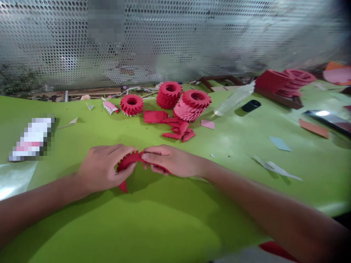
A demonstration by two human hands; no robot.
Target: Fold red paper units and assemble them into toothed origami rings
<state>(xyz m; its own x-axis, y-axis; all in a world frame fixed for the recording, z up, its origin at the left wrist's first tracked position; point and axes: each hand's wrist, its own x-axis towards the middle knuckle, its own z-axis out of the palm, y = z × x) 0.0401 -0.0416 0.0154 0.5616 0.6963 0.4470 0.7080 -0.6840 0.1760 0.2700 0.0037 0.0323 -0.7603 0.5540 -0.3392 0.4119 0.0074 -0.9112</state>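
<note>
Between both hands, low over the green table, is a red folded-paper strip [130, 159] with a toothed upper edge. My left hand [105, 166] curls round its left part, and a red pointed end hangs below the palm. My right hand [170, 159] pinches the strip's right end between thumb and fingers; part of it is hidden there. Just beyond the hands lie toothed red paper pieces [179, 128] and a flat red paper stack [155, 117]. Behind these stand a small red paper ring [131, 105], a taller red ring stack [169, 95] and a red-and-pink ring stack [192, 106].
A clear tapered bottle [236, 98] and a black cap [251, 106] lie right of the rings. Further right are a brown tray [279, 99] holding red paper shapes, a dark phone-like slab [329, 122] and paper scraps [314, 128]. A perforated metal panel [175, 47] stands behind the green table [153, 226].
</note>
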